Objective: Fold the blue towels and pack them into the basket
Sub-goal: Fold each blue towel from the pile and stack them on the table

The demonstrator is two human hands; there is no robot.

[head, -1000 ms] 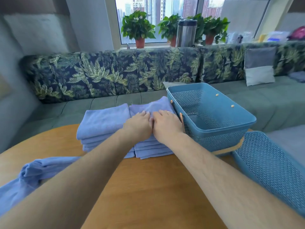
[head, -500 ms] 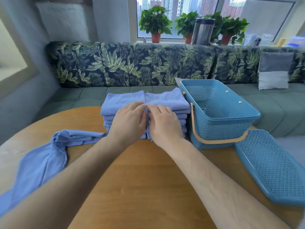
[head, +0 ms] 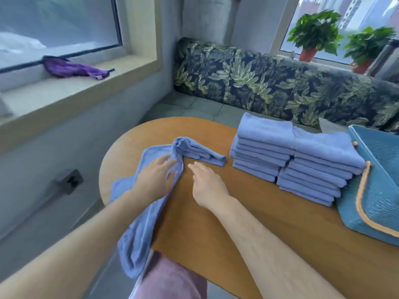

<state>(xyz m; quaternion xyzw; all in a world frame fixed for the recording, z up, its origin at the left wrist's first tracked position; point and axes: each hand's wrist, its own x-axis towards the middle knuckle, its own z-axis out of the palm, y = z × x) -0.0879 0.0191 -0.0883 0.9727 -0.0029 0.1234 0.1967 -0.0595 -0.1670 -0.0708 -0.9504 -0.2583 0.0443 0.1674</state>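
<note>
My left hand (head: 155, 175) lies palm-down on the one unfolded blue towel (head: 199, 153), fingers nearly straight and pressing the cloth, not clenched round it. My right hand (head: 207, 184) is just beside it, flat and relaxed over the bare wood of the table (head: 269, 238), holding nothing. The loose towel is bunched into a ridge ahead of my fingertips, and its other end spills over the near table edge toward my lap. Further right, the folded towels (head: 291, 154) sit in two neat stacks side by side, touching the basket (head: 380, 197), whose handle hangs down against its wall. By my reading the folding is nearly finished, with this last towel to spread flat and fold. Packing looks untouched, though only a corner of the basket is in frame, so I can't tell whether anything is inside.
</note>
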